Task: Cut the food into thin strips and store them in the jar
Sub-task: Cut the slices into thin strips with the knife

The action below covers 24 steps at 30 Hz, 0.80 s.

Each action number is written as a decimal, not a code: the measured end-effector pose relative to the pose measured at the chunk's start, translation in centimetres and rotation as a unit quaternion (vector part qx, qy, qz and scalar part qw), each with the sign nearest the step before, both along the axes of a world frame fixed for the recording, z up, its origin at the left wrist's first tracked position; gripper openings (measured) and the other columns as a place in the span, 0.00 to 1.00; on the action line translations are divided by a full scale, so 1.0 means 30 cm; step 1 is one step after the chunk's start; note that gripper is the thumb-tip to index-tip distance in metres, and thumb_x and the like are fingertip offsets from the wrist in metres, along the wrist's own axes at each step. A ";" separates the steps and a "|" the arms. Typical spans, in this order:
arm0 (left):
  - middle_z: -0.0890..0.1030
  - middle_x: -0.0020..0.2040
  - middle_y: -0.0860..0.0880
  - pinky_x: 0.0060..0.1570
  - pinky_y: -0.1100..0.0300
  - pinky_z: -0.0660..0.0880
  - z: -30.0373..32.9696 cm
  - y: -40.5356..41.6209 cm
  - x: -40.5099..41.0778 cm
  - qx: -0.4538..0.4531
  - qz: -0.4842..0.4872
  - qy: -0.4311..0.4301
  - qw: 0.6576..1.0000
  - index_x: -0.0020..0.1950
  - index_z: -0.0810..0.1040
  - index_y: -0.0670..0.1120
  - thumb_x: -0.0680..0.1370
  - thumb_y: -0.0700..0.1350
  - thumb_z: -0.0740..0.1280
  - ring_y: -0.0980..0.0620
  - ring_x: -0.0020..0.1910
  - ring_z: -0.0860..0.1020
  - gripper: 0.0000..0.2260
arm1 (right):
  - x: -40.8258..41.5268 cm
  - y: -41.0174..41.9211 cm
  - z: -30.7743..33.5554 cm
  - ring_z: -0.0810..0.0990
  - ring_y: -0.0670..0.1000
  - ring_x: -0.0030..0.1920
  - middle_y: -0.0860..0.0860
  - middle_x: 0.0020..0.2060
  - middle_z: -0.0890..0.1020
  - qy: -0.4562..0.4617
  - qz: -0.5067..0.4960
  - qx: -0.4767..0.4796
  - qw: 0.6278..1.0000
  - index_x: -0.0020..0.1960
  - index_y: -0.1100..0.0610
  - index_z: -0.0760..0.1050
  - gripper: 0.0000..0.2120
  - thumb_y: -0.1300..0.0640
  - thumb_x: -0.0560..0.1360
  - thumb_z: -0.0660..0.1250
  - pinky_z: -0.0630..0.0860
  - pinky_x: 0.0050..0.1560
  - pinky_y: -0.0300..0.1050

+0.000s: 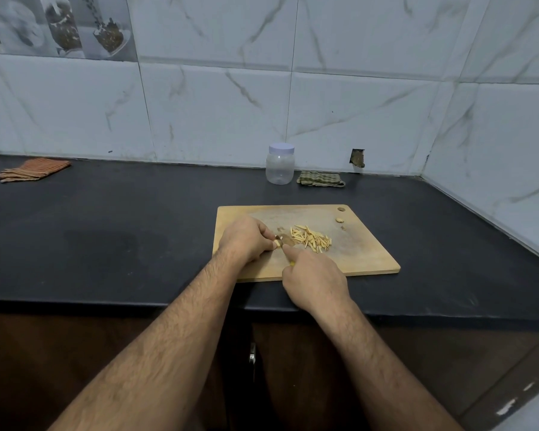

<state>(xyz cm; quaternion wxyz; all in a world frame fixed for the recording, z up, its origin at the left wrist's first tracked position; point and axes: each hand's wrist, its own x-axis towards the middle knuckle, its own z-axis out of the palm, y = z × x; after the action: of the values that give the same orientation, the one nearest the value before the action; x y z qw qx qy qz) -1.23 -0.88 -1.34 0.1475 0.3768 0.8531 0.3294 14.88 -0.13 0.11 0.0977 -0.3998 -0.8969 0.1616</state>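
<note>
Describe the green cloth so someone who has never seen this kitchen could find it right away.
Follow the black counter back to the marble-tiled wall, behind the wooden cutting board. There a clear jar with a pale lid stands, and the green checked cloth lies folded just to its right. The only other cloth, the orange striped one, lies far off at the left.

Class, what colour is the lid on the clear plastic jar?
Pale lilac lid, seen in the head view.

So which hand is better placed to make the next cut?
Right. The right hand holds the knife by the strips, while the left hand pins the remaining piece on the board.
</note>
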 end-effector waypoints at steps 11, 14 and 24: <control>0.83 0.38 0.57 0.34 0.63 0.73 -0.004 0.001 -0.001 0.000 0.008 0.006 1.000 0.44 0.85 0.53 0.74 0.48 0.75 0.57 0.28 0.75 0.01 | 0.055 -0.036 -0.004 0.76 0.53 0.62 0.50 0.63 0.78 -0.013 -0.012 0.019 1.000 0.77 0.43 0.60 0.27 0.58 0.80 0.56 0.74 0.52 0.48; 0.83 0.39 0.58 0.33 0.64 0.72 -0.005 0.002 0.001 0.002 0.008 0.009 1.000 0.44 0.85 0.54 0.74 0.49 0.75 0.58 0.27 0.75 0.01 | 0.042 -0.028 0.002 0.75 0.53 0.63 0.49 0.64 0.78 0.013 -0.020 0.014 1.000 0.78 0.43 0.60 0.26 0.56 0.81 0.55 0.74 0.55 0.48; 0.84 0.49 0.60 0.45 0.60 0.78 -0.019 0.009 -0.007 0.016 0.016 0.022 1.000 0.46 0.86 0.55 0.74 0.48 0.75 0.57 0.36 0.75 0.03 | 0.005 -0.016 0.001 0.74 0.54 0.65 0.50 0.68 0.75 0.005 -0.003 0.010 1.000 0.77 0.43 0.61 0.26 0.56 0.80 0.55 0.73 0.58 0.48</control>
<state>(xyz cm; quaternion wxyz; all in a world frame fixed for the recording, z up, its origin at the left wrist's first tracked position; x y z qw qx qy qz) -1.43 -0.63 -1.92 0.1176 0.3727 0.8566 0.3368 15.03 -0.61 0.14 0.1070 -0.4003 -0.8969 0.1544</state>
